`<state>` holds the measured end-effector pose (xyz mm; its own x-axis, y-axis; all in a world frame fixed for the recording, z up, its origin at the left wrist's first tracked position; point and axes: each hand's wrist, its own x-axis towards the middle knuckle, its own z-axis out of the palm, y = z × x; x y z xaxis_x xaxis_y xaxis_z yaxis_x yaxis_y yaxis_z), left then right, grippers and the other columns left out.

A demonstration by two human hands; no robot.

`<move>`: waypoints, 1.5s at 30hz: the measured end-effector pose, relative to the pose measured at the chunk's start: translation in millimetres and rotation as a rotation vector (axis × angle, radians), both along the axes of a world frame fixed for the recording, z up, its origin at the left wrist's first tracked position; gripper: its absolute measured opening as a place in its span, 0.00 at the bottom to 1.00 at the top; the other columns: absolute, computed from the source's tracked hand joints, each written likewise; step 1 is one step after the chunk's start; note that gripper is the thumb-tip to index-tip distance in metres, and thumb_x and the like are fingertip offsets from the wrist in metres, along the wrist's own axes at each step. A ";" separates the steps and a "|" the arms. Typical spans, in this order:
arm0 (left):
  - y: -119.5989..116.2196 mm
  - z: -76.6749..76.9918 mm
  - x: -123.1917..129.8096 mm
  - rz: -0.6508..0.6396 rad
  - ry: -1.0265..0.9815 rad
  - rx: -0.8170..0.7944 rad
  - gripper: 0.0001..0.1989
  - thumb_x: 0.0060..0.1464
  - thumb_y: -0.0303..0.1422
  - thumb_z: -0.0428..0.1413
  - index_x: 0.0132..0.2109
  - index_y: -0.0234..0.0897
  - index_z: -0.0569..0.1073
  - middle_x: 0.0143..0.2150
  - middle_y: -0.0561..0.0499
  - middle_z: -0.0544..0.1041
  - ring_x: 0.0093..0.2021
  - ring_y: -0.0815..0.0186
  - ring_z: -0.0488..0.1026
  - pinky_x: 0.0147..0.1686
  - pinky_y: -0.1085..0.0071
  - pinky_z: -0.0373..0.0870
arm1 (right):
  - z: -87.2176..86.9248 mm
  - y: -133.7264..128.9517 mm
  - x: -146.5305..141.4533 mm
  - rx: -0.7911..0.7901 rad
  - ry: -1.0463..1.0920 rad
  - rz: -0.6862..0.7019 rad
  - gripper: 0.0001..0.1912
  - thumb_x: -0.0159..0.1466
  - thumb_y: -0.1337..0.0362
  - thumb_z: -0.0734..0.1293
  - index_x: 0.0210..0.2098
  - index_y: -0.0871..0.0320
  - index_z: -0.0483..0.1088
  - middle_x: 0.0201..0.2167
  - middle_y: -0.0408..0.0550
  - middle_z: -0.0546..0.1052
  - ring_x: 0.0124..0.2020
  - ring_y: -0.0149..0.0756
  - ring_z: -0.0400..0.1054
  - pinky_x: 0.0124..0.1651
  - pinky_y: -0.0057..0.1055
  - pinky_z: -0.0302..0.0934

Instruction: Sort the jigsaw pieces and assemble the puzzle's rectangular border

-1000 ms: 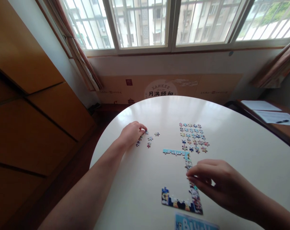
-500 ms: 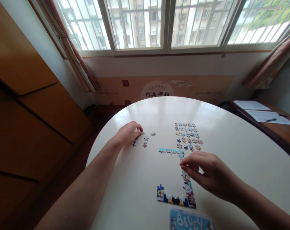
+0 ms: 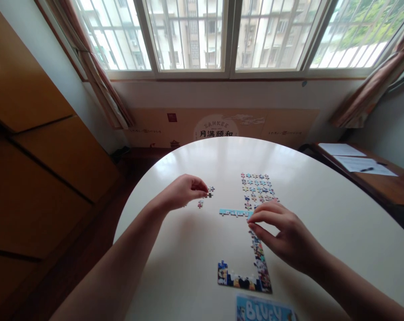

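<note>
My left hand [image 3: 185, 191] is closed in a pinch on a small dark-edged puzzle piece [image 3: 210, 195], lifted over the left part of the table. Around it lie a few loose pieces, among them a reddish one [image 3: 200, 203]. My right hand [image 3: 285, 229] pinches thumb and forefinger together at the upper right corner of the partly joined puzzle border; what it grips is too small to make out. That border has a light blue top strip [image 3: 233, 212], a colourful right side [image 3: 262, 267] and a dark bottom edge [image 3: 243, 283]. The right fingers cover its corner.
Rows of loose puzzle pieces [image 3: 257, 183] lie beyond my right hand. A blue "Bluey" picture card or box [image 3: 265, 308] is at the near edge of view. Everything rests on a round white table [image 3: 175, 267]. Papers [image 3: 358, 162] and pens lie on a brown desk at right.
My left hand has moved right with the puzzle piece, away from where it was among the loose pieces. My right hand has shifted slightly up along the border, toward its corner.
</note>
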<state>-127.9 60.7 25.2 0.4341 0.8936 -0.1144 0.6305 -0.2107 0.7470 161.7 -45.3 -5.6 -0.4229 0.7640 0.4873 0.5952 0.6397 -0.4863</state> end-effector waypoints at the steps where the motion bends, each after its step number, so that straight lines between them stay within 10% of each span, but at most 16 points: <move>1: -5.3 0.8 6.6 -0.055 -0.002 -0.028 0.06 0.53 0.34 0.60 0.37 0.39 0.81 0.36 0.50 0.83 0.36 0.63 0.78 0.38 0.69 0.72 | -1.6 1.2 -0.6 0.043 -0.025 -0.017 0.08 0.68 0.64 0.65 0.37 0.55 0.77 0.38 0.50 0.78 0.42 0.41 0.72 0.48 0.43 0.67; 9: -23.9 -14.1 37.9 -0.189 0.140 -0.012 0.07 0.50 0.32 0.60 0.36 0.41 0.82 0.37 0.52 0.83 0.37 0.62 0.78 0.37 0.68 0.70 | -21.5 1.6 -13.7 0.140 -0.364 -0.183 0.16 0.70 0.59 0.64 0.55 0.50 0.74 0.68 0.54 0.62 0.72 0.58 0.45 0.67 0.65 0.47; 45: -27.5 -12.7 49.0 -0.016 0.360 0.096 0.10 0.49 0.42 0.61 0.35 0.42 0.77 0.36 0.51 0.77 0.35 0.61 0.72 0.29 0.67 0.61 | -26.4 5.3 -18.1 -0.007 -0.480 -0.145 0.22 0.69 0.50 0.65 0.59 0.50 0.72 0.71 0.58 0.57 0.72 0.66 0.44 0.68 0.67 0.43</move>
